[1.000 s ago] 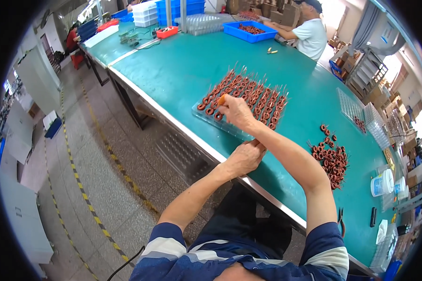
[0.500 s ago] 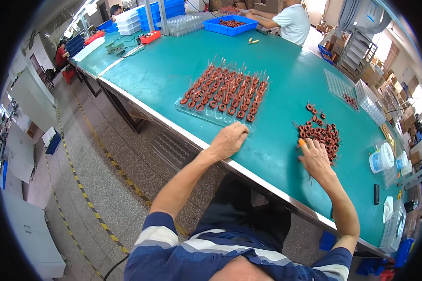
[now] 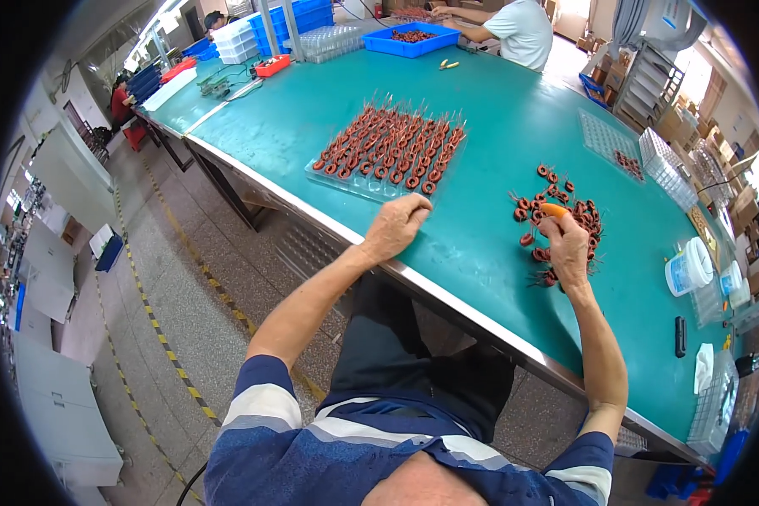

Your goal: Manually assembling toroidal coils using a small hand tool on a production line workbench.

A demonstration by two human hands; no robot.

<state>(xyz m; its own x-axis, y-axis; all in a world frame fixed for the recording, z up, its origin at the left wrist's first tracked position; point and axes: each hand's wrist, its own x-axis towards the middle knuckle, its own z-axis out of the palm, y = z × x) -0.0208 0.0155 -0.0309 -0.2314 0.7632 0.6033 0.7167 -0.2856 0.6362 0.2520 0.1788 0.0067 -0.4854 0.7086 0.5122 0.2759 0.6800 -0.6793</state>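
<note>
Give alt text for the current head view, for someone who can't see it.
A person's right hand, wearing an orange finger cover, is at a loose pile of reddish-brown toroidal coils on a green worktable. The left hand is by the near edge of a clear plastic tray holding rows of similar coils.

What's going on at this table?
A person is working bare-handed at the green table. The right hand, with an orange finger cover, is at the loose pile of reddish-brown wire-leaded rings; whether it grips one can't be told. The left hand is by the near edge of a clear tray, where similar rings stand in rows. The pile lies to the tray's right.
</note>
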